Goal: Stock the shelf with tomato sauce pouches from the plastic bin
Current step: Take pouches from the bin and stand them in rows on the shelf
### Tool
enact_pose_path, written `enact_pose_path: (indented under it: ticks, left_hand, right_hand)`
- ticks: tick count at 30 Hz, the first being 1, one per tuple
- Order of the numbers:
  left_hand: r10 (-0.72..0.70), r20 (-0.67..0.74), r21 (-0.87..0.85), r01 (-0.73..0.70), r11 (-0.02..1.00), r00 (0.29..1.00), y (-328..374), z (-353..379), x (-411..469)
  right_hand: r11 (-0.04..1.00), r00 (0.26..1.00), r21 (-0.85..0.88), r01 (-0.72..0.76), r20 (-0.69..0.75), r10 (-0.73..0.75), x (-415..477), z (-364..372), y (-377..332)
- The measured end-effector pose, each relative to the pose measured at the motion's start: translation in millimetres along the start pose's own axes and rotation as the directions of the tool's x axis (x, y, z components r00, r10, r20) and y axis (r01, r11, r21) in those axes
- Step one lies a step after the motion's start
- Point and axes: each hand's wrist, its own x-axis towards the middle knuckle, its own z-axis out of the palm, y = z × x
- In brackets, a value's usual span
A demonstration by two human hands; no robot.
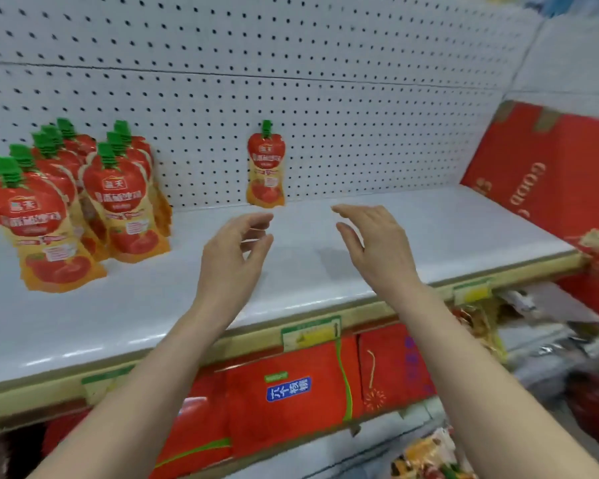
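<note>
A single tomato sauce pouch (266, 167), red and orange with a green cap, stands upright against the white pegboard at the back of the white shelf (429, 233). Two rows of several matching pouches (83, 202) stand at the shelf's left. My left hand (237, 250) hovers over the shelf just in front of the single pouch, fingers curled apart and holding nothing. My right hand (377, 243) is beside it to the right, fingers spread, also holding nothing. The plastic bin is out of view.
A large red carton (550, 174) leans at the shelf's right end. Red boxes (291, 392) fill the shelf below. Yellow-green price tags (310, 331) line the shelf's front edge. Packaged goods sit at lower right.
</note>
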Motion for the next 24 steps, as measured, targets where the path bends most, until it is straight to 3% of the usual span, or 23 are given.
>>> enact_pose_path:
  ticks: [7,13,18,21,24]
  left_hand:
    - [0.186,0.273,-0.263,-0.113,0.958,0.944,59.9,131.1,-41.3]
    - [0.221,0.559,-0.271,-0.076,0.960,0.800,56.4,246.0,-106.2]
    - [0.097,0.746,-0.137,0.009,0.991,0.659,12.9,337.4,-172.1]
    - [-0.136,0.859,0.043,0.195,0.980,0.494,-28.9,388.9,-218.5]
    - [-0.268,0.882,0.217,0.171,0.961,0.389,-73.4,430.8,-264.0]
  right_hand:
    - [0.927,0.948,-0.222,-0.303,-0.167,0.270,-139.0,-99.7,82.3]
    - [0.739,0.779,-0.258,-0.623,-0.116,0.616,-270.6,-123.3,132.0]
    - [0.489,0.496,-0.259,-0.833,0.043,0.867,-383.4,-99.9,186.6]
    - [0.263,0.216,-0.304,-0.916,0.179,0.960,-437.1,-75.0,220.7]
    - [0.083,-0.035,-0.373,-0.924,0.298,0.954,-476.9,-42.4,253.9]
